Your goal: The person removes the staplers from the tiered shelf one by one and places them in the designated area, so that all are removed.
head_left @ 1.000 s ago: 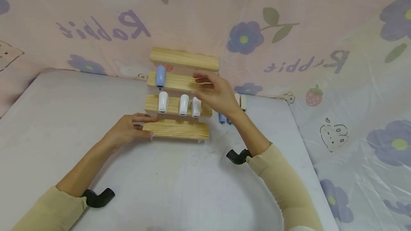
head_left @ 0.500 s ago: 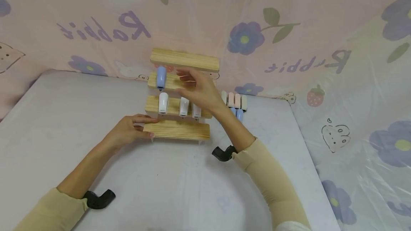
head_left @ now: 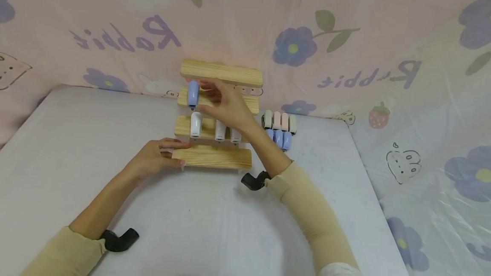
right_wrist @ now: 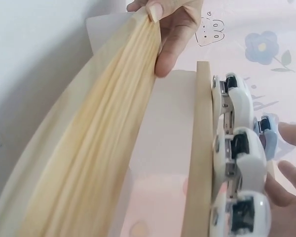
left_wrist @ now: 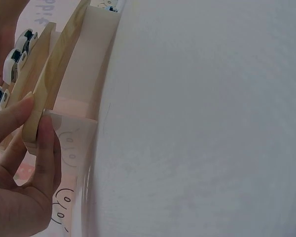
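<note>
In the head view a tiered wooden display rack (head_left: 212,157) stands at the back of the table. My left hand (head_left: 151,158) grips the left end of its lowest board; the left wrist view shows thumb above and fingers below that board (left_wrist: 56,64). My right hand (head_left: 226,101) reaches across the third tier, thumb and fingertips right at a small blue stapler (head_left: 193,93) on its left end. Three white mini staplers (head_left: 195,125) sit on the second tier, two partly behind the right hand. In the right wrist view my fingers (right_wrist: 292,136) come close beside the blue stapler (right_wrist: 269,138).
Right of the rack, more mini staplers stand together in two rows: pink ones (head_left: 277,120) and pale ones (head_left: 293,124) behind, blue ones (head_left: 278,138) in front. A printed curtain (head_left: 230,20) hangs behind the table. Black curved pieces (head_left: 120,240) stick out at both sleeves.
My right hand has moved left along the third tier to the blue stapler, uncovering the staplers on the right. My left hand keeps its grip on the rack.
</note>
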